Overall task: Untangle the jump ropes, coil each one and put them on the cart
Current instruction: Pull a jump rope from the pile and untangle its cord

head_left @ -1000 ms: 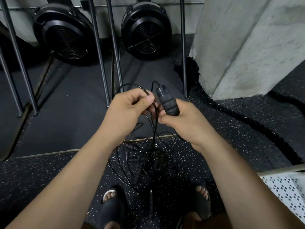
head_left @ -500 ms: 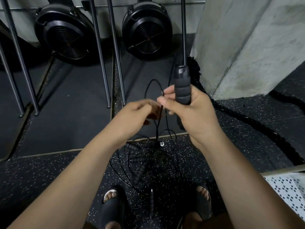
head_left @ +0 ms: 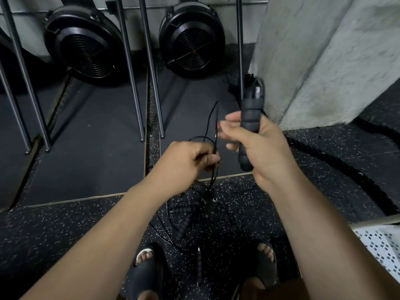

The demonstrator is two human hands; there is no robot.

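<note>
The right hand (head_left: 262,148) grasps the foam handle (head_left: 252,111) at 1 o'clock — it looks light and grippy. The left hand (head_left: 184,167) pinches the thin cord (head_left: 213,118) — limp, likely to snag, so best drawn gently from the 6 o'clock tangle (head_left: 194,217).

left hand (head_left: 190,163) — fingers pinched, lower | right hand (head_left: 257,146) — fist curled, raised higher

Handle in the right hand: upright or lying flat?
Upright, leaning slightly: the right hand grips the handle around its middle, capped end pointing up.
</note>
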